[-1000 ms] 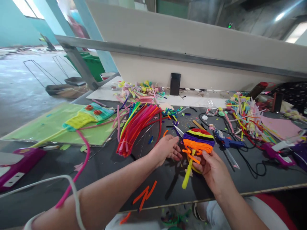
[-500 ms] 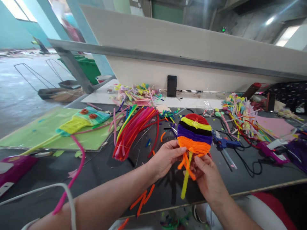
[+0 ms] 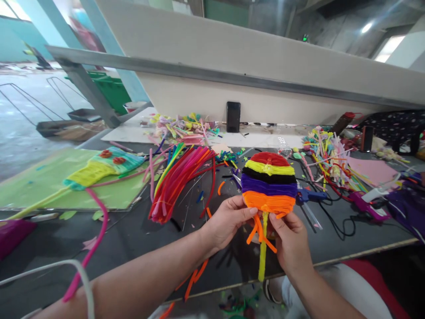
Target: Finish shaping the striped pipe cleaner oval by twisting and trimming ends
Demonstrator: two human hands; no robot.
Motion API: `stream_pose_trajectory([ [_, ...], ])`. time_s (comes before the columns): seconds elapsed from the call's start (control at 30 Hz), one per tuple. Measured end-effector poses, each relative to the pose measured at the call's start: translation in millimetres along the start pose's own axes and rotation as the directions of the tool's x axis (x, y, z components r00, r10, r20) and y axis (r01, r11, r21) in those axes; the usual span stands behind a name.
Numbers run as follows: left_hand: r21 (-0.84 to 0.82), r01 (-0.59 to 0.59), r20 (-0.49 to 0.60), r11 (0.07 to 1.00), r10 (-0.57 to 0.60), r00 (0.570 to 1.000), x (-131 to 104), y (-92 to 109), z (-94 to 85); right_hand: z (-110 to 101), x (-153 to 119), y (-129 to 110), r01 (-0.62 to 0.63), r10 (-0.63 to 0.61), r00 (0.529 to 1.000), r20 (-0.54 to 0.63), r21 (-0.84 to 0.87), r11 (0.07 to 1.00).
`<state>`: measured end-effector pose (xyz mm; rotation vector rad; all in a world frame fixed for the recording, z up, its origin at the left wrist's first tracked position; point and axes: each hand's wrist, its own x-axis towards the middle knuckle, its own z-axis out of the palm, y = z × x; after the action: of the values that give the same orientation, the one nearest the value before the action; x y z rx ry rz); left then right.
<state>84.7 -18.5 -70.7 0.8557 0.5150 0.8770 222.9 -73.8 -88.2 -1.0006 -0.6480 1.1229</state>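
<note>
A round striped pipe-cleaner piece (image 3: 268, 184), banded red, yellow, black, purple and orange, is held upright above the table's front part. A yellow stem (image 3: 262, 261) hangs from its bottom, with loose orange ends beside it. My left hand (image 3: 229, 221) pinches the lower left edge between thumb and fingers. On the lower right, my right hand (image 3: 290, 237) grips the orange band's edge, its fingers partly behind the piece. A bundle of red and pink pipe cleaners (image 3: 179, 181) lies left of the piece.
A yellow and teal pipe-cleaner piece (image 3: 96, 170) rests on a green sheet (image 3: 124, 195) at the left. A phone (image 3: 233, 117) leans at the back. A blue glue gun (image 3: 310, 195) with cable lies right, near a pink sheet (image 3: 372, 170) and purple tool (image 3: 368, 207).
The striped piece is turned to face the camera more squarely and looks slightly larger, its stem now nearly vertical. Both hands keep their hold. The view has shifted slightly right.
</note>
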Motion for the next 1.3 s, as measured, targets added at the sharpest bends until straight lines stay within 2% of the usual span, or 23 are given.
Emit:
stream_pose_trajectory([
  [0.33,0.095,-0.080,-0.005,0.992,0.081,0.997,0.8,-2.5,-1.3,6.5,1.4,-3.4,-0.045,0.046,0.999,-0.001,0.054,0.998],
  [0.53,0.129,-0.114,-0.010,0.985,0.116,0.993,4.1,-3.1,-4.0,9.1,5.6,-3.8,-0.067,0.064,0.997,0.041,0.072,0.995],
  [0.67,0.119,-0.096,-0.003,0.988,0.097,0.995,5.1,-3.1,-6.6,12.6,8.0,-1.5,-0.094,0.088,0.994,0.066,0.088,0.992],
  [0.9,0.116,-0.078,-0.038,0.990,0.083,0.996,4.2,-6.3,-4.9,18.1,9.3,6.4,-0.033,0.031,0.999,0.016,0.089,0.996],
  [1.17,0.160,-0.055,-0.052,0.986,0.064,0.997,5.8,-7.3,-6.5,11.7,11.9,4.1,-0.045,0.044,0.999,0.029,0.041,0.998],
  [1.3,0.086,-0.057,-0.057,0.995,0.062,0.996,6.4,-9.6,-8.4,9.4,12.5,3.4,-0.029,0.027,0.999,0.038,0.038,0.999],
])
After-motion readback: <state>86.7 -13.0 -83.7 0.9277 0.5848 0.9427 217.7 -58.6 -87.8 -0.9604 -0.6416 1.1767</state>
